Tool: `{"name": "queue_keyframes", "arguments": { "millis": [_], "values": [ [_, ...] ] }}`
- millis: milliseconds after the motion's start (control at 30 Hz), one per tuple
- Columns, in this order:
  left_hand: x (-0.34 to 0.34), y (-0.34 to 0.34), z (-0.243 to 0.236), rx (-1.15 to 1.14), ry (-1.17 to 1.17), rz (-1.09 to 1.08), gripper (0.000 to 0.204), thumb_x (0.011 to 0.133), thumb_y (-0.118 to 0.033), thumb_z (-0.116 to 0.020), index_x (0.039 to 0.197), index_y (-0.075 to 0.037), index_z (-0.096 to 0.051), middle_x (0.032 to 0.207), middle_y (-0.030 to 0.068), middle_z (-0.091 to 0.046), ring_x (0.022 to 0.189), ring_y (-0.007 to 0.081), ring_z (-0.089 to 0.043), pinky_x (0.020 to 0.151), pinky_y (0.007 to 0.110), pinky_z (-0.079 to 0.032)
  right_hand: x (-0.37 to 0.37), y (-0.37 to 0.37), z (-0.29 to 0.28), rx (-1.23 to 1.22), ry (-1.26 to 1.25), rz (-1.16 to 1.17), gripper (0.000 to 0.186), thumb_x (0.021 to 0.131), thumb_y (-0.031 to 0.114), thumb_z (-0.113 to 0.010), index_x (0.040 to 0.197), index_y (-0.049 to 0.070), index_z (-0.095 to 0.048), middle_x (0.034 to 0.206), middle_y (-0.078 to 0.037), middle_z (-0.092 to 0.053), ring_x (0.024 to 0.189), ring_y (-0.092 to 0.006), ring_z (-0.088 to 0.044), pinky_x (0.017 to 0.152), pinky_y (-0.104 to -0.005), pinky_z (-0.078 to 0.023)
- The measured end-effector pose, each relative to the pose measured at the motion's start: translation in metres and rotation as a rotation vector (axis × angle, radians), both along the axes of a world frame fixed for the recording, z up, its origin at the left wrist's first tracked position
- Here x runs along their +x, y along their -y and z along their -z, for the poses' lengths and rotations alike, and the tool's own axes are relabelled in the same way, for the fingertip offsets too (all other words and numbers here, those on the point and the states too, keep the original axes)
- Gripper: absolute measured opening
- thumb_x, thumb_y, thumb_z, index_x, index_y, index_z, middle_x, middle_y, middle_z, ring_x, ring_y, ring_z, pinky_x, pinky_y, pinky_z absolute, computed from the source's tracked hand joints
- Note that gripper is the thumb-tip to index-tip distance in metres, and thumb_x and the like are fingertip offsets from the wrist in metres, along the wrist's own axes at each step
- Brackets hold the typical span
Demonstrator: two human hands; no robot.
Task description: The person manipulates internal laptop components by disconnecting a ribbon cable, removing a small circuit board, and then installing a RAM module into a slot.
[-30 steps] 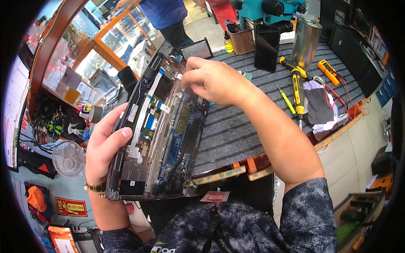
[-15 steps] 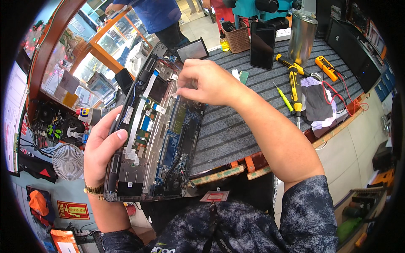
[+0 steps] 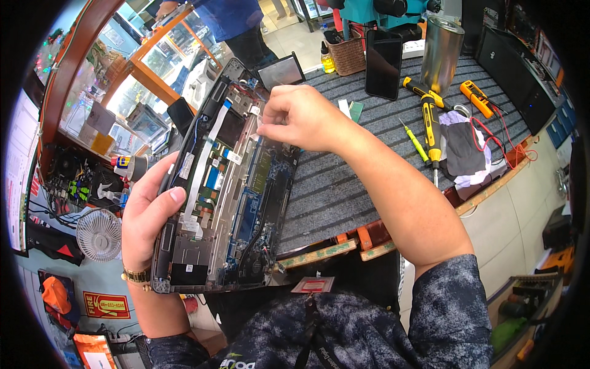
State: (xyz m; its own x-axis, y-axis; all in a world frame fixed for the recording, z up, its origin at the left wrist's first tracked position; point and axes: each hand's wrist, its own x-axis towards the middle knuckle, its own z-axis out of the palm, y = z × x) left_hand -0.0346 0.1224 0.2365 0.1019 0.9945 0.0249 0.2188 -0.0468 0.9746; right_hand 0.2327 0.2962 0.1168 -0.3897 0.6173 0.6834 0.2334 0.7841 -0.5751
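Note:
An opened laptop base (image 3: 192,251) is held up at a tilt, its insides facing me. Along its left side my left hand (image 3: 150,215) grips the edge, thumb on top and fingers behind. A white ribbon cable (image 3: 206,163) runs lengthwise inside, beside a metal frame strip and a blue circuit board (image 3: 247,215). My right hand (image 3: 304,120) is over the far right part of the base, thumb and fingers pinched together. Whatever sits between those fingertips is too small or hidden to make out.
On the ribbed grey mat lie a yellow-black electric screwdriver (image 3: 430,126), a green pen-like tool (image 3: 415,141), a dark cloth (image 3: 462,147) and a yellow multimeter (image 3: 476,98). Farther back stand a phone (image 3: 382,64), a metal canister (image 3: 441,55) and a wicker basket (image 3: 345,55). A person (image 3: 230,21) stands beyond.
My right hand has shifted only slightly, still pinched over the laptop base. A red-clothed person at the back has gone out of view.

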Motion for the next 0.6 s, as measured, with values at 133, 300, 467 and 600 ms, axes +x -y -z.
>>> {"name": "queue_keyframes", "arguments": {
  "millis": [133,300,467,600],
  "values": [
    [0.0000,-0.0011,-0.0001,0.004,-0.005,0.012,0.062,0.101,-0.010,-0.068,0.157,0.009,-0.052,0.136,0.0145,-0.073,0.116,0.0177,-0.071,0.104,0.033,-0.055,-0.0004,-0.0001,-0.0002,-0.015,0.000,-0.011,0.022,0.087,0.023,-0.088,0.083,0.003,-0.077,0.088,-0.012,-0.071,0.083,-0.0319,-0.072,0.076,-0.0412,-0.058],
    [-0.0010,-0.0013,0.0019,0.010,0.008,0.009,0.064,0.100,-0.011,-0.068,0.158,0.010,-0.050,0.138,0.0172,-0.072,0.116,0.0200,-0.073,0.103,0.034,-0.057,-0.0013,0.0001,0.0007,0.006,-0.007,-0.010,0.022,0.088,0.022,-0.087,0.084,0.003,-0.077,0.089,-0.012,-0.071,0.083,-0.0318,-0.071,0.075,-0.0413,-0.058],
    [-0.0019,-0.0029,0.0029,0.014,0.003,-0.003,0.067,0.099,-0.009,-0.066,0.159,0.012,-0.047,0.141,0.0226,-0.071,0.116,0.0255,-0.076,0.101,0.038,-0.061,-0.0012,0.0001,0.0007,0.016,-0.003,0.004,0.021,0.088,0.022,-0.086,0.086,0.002,-0.078,0.089,-0.012,-0.071,0.082,-0.0316,-0.071,0.075,-0.0412,-0.058],
    [-0.0018,-0.0026,0.0029,0.016,-0.002,0.005,0.067,0.099,-0.010,-0.066,0.159,0.012,-0.047,0.140,0.0226,-0.071,0.116,0.0253,-0.076,0.101,0.038,-0.061,-0.0011,0.0001,0.0009,0.010,0.005,0.004,0.021,0.088,0.022,-0.086,0.087,0.002,-0.079,0.089,-0.013,-0.071,0.082,-0.0314,-0.071,0.075,-0.0409,-0.058]
  ]
}}
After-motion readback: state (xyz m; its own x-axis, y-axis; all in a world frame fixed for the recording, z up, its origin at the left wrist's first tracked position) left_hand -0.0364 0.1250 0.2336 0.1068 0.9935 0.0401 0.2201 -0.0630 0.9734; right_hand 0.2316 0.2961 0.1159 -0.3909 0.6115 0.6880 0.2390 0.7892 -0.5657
